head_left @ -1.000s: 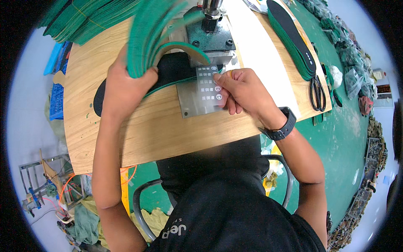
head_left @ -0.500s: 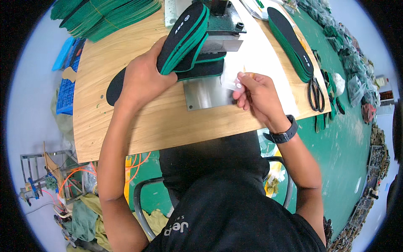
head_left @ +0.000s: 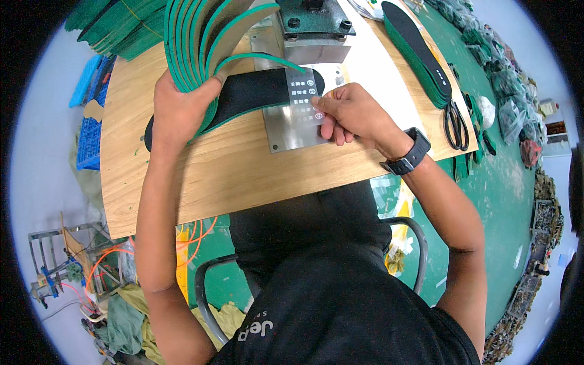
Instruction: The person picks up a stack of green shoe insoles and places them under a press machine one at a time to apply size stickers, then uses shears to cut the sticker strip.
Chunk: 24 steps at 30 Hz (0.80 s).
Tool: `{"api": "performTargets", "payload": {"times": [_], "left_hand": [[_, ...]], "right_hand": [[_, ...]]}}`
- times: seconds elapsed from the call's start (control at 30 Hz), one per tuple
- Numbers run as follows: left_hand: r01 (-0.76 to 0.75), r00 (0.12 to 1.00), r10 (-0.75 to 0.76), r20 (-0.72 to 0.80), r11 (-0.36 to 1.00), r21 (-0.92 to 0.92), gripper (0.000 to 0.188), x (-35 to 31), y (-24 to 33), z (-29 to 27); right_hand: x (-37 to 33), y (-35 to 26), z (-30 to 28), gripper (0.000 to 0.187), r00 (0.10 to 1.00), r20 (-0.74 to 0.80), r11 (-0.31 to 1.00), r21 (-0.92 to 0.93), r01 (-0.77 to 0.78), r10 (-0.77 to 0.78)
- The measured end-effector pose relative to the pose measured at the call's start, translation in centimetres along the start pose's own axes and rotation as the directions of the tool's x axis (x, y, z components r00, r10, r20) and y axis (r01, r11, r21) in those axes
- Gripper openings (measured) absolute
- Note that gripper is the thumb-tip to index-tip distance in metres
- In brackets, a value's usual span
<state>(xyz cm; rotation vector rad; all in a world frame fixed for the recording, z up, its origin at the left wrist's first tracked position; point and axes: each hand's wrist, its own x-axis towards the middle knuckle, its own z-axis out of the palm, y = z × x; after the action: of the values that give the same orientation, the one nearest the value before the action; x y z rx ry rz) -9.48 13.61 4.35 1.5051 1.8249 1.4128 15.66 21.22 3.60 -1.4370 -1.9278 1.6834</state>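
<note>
My left hand is closed round a stack of insoles, black and green-edged, bent up and fanned so their beige undersides show. Below them a black insole lies flat, one end across a shiny metal plate. Over that end is a clear strip of film with white print. My right hand pinches the film's right edge between thumb and fingers. Just beyond the insole stands the dark metal head of a press, with a flat steel block beneath it.
Bundled green insoles sit at the table's far left. At the right lie another stack of black insoles and black-handled scissors. A blue plastic crate stands beyond the left edge of the wooden table.
The left hand has moved left, and its insoles are now bent back, baring the flat insole. My right hand has brought the film strip left onto that insole's end.
</note>
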Motion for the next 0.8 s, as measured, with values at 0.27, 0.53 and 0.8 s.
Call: {"api": "performTargets", "payload": {"times": [0.27, 0.53, 0.8], "left_hand": [[0.002, 1.0, -0.002, -0.016, 0.999, 0.034, 0.029, 0.2, 0.1, 0.5], [-0.023, 1.0, 0.021, 0.022, 0.996, 0.087, 0.043, -0.3, 0.6, 1.2], [-0.058, 0.995, 0.046, 0.093, 0.99, 0.131, 0.054, -0.4, 1.3, 1.7]], "right_hand": [[0.0, -0.1, -0.1, 0.038, 1.0, -0.007, 1.0, 0.011, -0.026, 0.026], [0.2, 0.4, 0.1, 0.034, 0.999, -0.007, 0.995, 0.091, -0.033, 0.033], [-0.4, 0.7, 0.2, 0.033, 1.0, -0.016, 0.981, 0.195, -0.002, 0.005]]}}
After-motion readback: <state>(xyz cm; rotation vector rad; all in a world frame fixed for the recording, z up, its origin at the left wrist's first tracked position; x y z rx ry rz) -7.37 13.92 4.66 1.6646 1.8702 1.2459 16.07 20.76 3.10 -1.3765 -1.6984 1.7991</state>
